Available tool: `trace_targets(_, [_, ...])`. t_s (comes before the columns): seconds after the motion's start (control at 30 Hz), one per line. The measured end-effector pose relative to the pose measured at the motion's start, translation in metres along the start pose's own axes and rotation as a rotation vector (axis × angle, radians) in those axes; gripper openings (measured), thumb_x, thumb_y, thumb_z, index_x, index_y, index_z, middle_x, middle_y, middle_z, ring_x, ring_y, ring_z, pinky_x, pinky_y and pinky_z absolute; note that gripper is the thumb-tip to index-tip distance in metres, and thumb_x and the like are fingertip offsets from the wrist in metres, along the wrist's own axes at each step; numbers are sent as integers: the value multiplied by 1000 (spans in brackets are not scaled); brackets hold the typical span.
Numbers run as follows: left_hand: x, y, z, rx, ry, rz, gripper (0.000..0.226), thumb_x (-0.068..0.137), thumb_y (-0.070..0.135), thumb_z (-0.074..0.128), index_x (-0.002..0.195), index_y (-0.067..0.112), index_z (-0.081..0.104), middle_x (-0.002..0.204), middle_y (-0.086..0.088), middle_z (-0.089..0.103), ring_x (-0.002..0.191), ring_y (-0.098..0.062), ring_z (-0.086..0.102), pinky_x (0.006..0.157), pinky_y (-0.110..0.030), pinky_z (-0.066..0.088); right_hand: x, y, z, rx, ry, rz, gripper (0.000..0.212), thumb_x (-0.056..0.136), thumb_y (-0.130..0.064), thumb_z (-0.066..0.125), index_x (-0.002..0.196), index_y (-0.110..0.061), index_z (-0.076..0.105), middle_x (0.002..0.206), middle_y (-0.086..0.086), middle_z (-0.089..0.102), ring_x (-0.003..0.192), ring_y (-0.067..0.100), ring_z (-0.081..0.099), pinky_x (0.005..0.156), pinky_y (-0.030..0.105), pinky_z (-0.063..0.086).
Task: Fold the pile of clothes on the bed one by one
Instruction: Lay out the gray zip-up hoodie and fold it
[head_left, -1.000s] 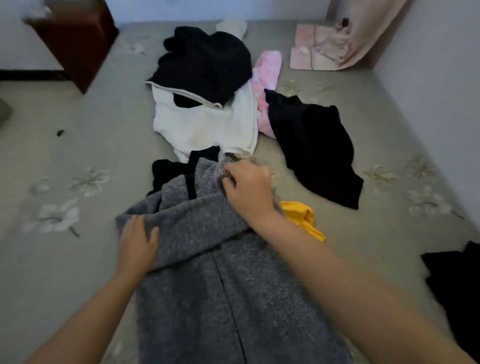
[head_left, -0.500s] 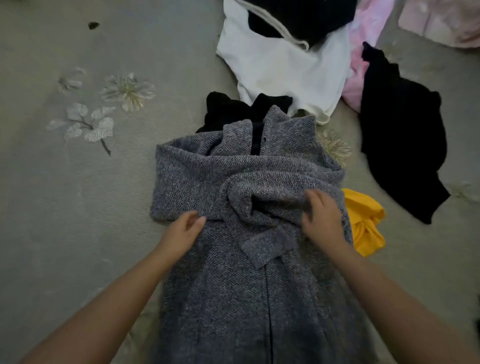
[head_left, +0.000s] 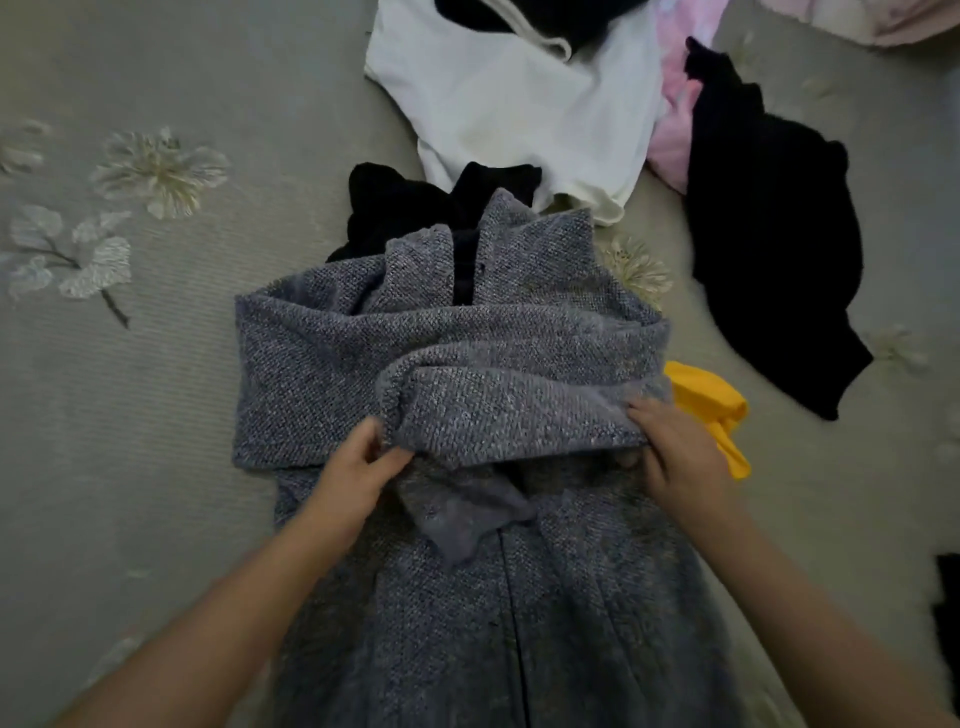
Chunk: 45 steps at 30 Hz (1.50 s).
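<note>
While both hands, left (head_left: 358, 467) and right (head_left: 675, 457), pinch the grey knit's (head_left: 467, 338) folded sleeve, I'd tug toward 6 o'clock evenly and smooth it flat.

No readable text, label, brand, number or sign is showing on the grey garment (head_left: 467, 571), on the other clothes or on the flowered bed cover (head_left: 156, 415)
</note>
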<state>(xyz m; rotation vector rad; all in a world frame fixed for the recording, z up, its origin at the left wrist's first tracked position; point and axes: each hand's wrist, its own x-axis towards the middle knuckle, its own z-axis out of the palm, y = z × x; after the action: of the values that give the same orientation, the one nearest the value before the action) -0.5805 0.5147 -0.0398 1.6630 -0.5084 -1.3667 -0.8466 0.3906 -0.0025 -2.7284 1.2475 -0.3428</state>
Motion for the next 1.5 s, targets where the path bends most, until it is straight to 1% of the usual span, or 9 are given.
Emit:
trace_targets(0.07, [-9,19,-29,263,-81,232,28,76,11,69,67,17,44,65,0,42,65,-8,43,63,-24,35,-27,8,-4,37,-53,-98,40,89,-8,34,85,14,67,92,28,67,87,39,66,86,35,46])
trace_targets(0.17, [-11,38,-65,539,-252,197,29,71,9,75,71,28,53,63,3,42,54,2,41,55,-14,33,-46,9,1,-99,-326,-76,25,73,2,65,97,5,68,107,23,66,97,42,63,77,52,54])
trace_targets(0.3, [3,20,-81,1124,-278,5,21,89,20,56,108,10,61,98,-10,59,90,-20,55,76,-25,39,-27,5,6,-226,-963,73,47,89,-17,45,136,-22,43,150,4,29,136,20,30,107,36,30])
trace_targets(0.47, [11,5,-62,1147,-13,75,25,95,19,43,106,0,54,102,-22,60,94,-33,55,73,-34,39,41,10,11,8,-248,197,38,79,-4,43,112,10,56,111,30,59,101,45,54,81,46,44])
trace_targets(0.63, [11,12,-70,1134,58,259,25,92,22,50,111,10,61,102,-17,66,90,-33,59,70,-33,38,97,50,16,-143,-696,326,41,85,-15,43,121,0,55,125,23,53,117,35,46,97,39,39])
trace_targets(0.83, [36,27,-71,1146,184,454,23,93,19,47,102,2,60,92,-23,65,82,-37,58,62,-35,35,126,71,-12,20,-429,472,31,92,-12,38,94,12,59,107,30,59,103,38,53,82,38,39])
trace_targets(1.07, [95,49,-81,1327,261,384,32,93,34,40,78,7,44,52,-3,36,45,-20,34,43,-27,21,169,86,-13,-561,-443,209,56,96,-41,24,56,-11,50,80,18,66,84,31,57,88,38,23])
trace_targets(1.33, [87,27,-55,1265,478,526,43,86,32,44,99,-8,55,96,-30,57,93,-41,50,79,-57,42,170,91,33,-612,-334,265,43,96,-37,38,98,1,59,101,25,61,102,35,49,89,42,20])
trace_targets(1.5, [72,-1,-19,1356,180,807,59,96,48,12,120,3,41,123,-26,54,121,-34,32,91,-67,20,139,52,59,-402,-191,332,39,94,-29,42,117,0,51,130,24,47,124,34,39,105,44,21])
